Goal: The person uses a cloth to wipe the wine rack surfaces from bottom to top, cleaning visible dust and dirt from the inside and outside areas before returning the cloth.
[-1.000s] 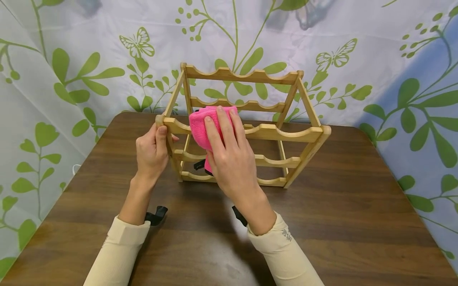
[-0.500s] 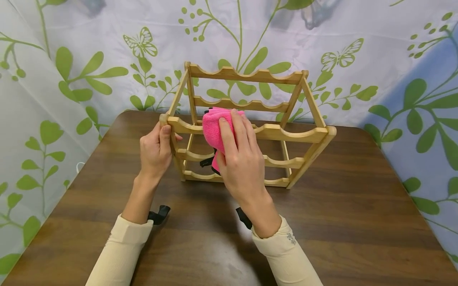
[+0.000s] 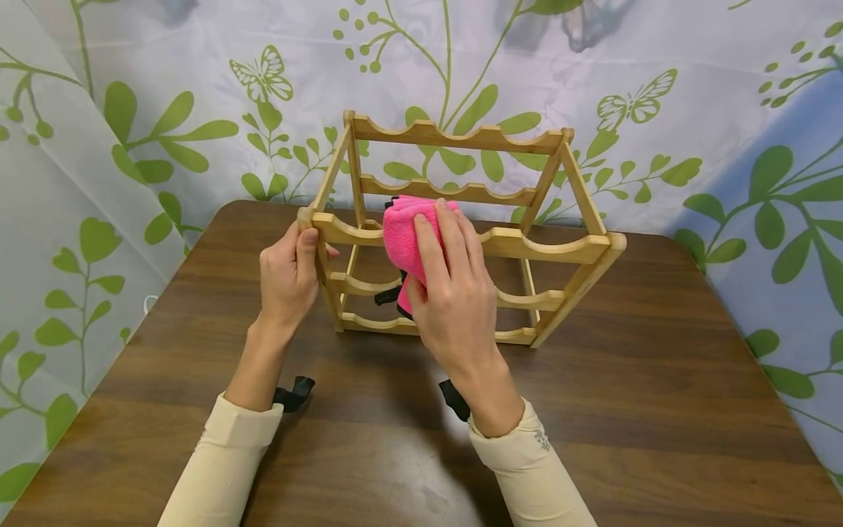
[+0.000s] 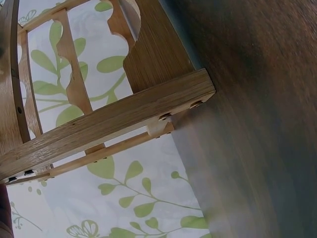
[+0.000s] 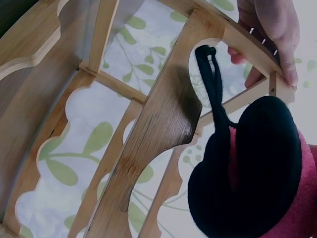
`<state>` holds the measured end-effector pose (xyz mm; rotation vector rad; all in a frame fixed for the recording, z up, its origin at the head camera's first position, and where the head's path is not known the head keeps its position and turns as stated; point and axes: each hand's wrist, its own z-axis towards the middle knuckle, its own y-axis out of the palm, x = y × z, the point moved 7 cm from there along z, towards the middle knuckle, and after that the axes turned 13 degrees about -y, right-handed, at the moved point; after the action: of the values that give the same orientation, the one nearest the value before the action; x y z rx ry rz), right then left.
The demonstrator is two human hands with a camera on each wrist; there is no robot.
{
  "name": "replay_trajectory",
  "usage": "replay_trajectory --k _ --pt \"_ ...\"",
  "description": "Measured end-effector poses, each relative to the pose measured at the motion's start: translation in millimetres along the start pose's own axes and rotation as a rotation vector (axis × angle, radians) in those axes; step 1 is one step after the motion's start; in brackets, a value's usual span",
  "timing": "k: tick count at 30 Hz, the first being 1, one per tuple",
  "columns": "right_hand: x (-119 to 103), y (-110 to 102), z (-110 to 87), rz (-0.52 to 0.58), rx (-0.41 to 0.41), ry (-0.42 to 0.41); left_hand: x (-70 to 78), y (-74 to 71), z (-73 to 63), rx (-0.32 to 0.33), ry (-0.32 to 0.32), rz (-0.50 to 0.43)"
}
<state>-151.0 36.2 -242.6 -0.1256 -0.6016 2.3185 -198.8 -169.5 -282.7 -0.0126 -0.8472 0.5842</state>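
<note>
A light wooden wine rack [image 3: 546,246] with scalloped rails stands on the table. My left hand [image 3: 288,274] grips its front left post near the top corner, thumb in front. In my right hand [image 3: 454,300] is a folded pink cloth [image 3: 405,234] with black edging, held over the top front rail left of its middle. A black loop [image 5: 210,74] hangs from the cloth in the right wrist view. That view also catches fingers of the left hand [image 5: 275,29] round the rack's corner. The left wrist view shows the rack's side post [image 4: 109,116] and foot against the table.
The brown wood-grain table [image 3: 632,424] extends on both sides of the rack and in front of it. Close behind the rack hangs a white curtain [image 3: 197,58] printed with green leaves and butterflies. Black straps [image 3: 294,394] show at both wrists.
My right hand has slid the pink cloth a little to the right along the top front rail. The left hand keeps its grip on the post. The head view has shifted slightly.
</note>
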Motion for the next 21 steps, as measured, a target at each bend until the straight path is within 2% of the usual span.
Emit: replay_trajectory --k 8,16,21 --pt "9 -7 -9.5 0.015 0.021 0.051 1.6 0.7 -2.4 0.014 0.018 0.016" --pt "12 -8 -14.1 0.020 -0.014 0.014 0.0 -0.2 -3.6 0.020 0.008 0.027" --pt "13 -10 -19.6 0.042 0.007 -0.003 1.2 1.4 -3.5 0.014 0.007 0.020"
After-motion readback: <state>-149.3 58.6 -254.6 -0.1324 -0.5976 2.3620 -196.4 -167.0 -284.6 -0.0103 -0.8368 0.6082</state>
